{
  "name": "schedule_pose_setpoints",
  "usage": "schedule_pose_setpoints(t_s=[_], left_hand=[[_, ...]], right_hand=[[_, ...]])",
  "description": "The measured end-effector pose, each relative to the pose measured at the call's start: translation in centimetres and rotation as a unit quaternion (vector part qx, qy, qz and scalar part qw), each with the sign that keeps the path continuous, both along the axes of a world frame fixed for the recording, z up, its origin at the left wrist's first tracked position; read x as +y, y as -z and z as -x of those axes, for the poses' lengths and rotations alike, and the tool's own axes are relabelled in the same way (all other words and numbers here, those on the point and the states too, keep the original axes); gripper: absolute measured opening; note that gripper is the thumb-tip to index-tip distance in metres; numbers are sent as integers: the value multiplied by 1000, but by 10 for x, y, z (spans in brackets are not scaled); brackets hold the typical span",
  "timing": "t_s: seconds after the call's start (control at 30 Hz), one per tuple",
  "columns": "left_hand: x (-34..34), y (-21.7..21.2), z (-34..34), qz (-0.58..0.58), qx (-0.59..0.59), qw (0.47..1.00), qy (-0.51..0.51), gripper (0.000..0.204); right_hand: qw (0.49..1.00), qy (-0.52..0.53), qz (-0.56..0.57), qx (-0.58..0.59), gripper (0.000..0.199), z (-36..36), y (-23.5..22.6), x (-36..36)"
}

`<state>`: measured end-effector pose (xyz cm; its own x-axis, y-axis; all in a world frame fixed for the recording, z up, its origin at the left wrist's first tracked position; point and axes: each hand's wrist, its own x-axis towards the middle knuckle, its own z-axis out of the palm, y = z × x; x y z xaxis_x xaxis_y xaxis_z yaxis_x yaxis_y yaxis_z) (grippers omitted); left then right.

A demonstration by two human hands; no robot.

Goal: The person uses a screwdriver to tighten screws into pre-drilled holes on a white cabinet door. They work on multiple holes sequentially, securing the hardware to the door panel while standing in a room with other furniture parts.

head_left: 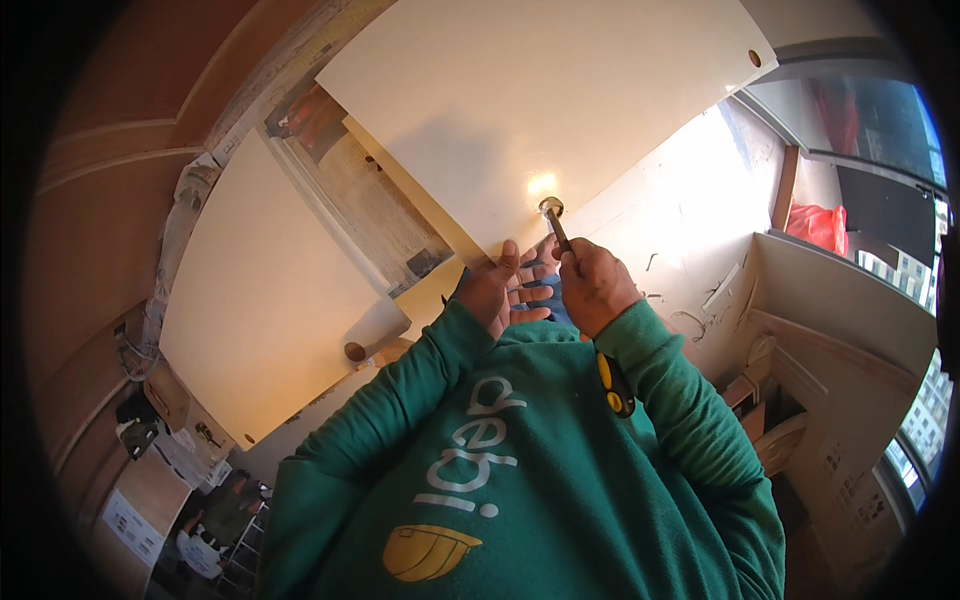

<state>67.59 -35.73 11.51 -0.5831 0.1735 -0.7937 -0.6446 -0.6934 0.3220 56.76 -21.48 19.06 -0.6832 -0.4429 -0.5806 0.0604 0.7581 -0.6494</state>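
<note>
A large cream panel (560,90) lies before me, its near corner pointing toward my body. My right hand (597,285) is closed around the dark shaft of a hammer-like tool (560,232). Its round metal end (551,206) is at the panel's near corner; whether it touches a fitting there I cannot tell. A black and yellow handle (614,388) shows below my right wrist. My left hand (500,290) is at the panel's near edge, thumb up against the corner, fingers spread and stretched to the right. A round hole (755,58) pierces the panel's far right corner.
A second cream panel (270,300) with a round hole (355,351) lies at left. Between the panels shows a worn wooden surface (365,190). A red bag (818,228) is near the window at right. Wooden pieces (775,420) lie lower right; a brown door (120,90) stands at left.
</note>
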Motion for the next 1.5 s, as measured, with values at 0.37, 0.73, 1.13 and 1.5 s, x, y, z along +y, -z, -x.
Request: schedule_pose_setpoints(t_s=[0.37,0.73,1.13,1.5], left_hand=[[-14,-3,10,-42,-85,994,59,68],[-26,-11,18,-72,-100,988,98,65],[-23,-2,11,-86,-93,987,99,58],[-33,6,13,-135,-80,981,110,72]], right_hand=[[981,163,-35,-100,29,-10,-17,-37],[966,172,-94,-168,32,1,-27,-57],[865,-443,-232,23,32,7,2,-62],[870,-437,-224,43,12,32,-6,-28]])
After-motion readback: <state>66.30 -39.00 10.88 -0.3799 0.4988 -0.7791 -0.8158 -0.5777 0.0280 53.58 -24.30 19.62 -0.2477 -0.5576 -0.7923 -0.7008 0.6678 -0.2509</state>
